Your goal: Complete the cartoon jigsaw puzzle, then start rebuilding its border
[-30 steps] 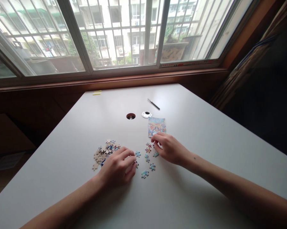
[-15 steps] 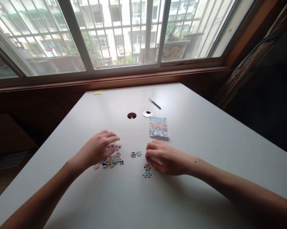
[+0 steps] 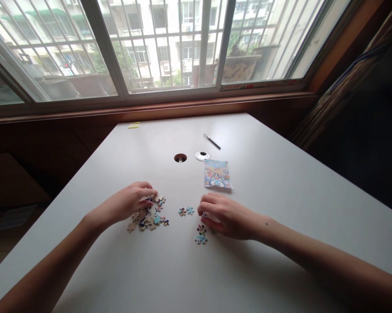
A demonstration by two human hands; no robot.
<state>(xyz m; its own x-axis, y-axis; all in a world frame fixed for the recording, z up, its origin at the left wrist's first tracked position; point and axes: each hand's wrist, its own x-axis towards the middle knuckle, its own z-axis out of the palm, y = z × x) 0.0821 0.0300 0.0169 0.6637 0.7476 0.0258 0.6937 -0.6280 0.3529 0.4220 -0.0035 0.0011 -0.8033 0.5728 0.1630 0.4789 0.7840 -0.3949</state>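
Observation:
My left hand point(image 3: 130, 201) reaches over a loose pile of jigsaw puzzle pieces point(image 3: 157, 220), thumb and forefinger apart above its far left part. Some pieces are hidden under that hand. Two puzzle pieces point(image 3: 186, 211) lie side by side between the hands. My right hand point(image 3: 224, 216) is closed on a small bluish puzzle piece point(image 3: 204, 214), mostly covered by the fingers. Just below the right thumb lie a dark, multicoloured piece point(image 3: 201, 229) and a light blue piece point(image 3: 201, 239). Another piece shows partly beneath the right palm.
A printed picture sheet point(image 3: 217, 173) with a blue cartoon figure lies beyond my right hand. Behind it are a round metal cover point(image 3: 202, 155), a cable hole point(image 3: 180, 158) and a pen point(image 3: 212, 141). A yellow sticky note point(image 3: 133, 125) marks the white table's point(image 3: 264, 174) far edge.
My left hand has drawn back a little to the left, uncovering more of the pile. The right hand has stayed almost in place, with the bluish piece showing more between its fingers.

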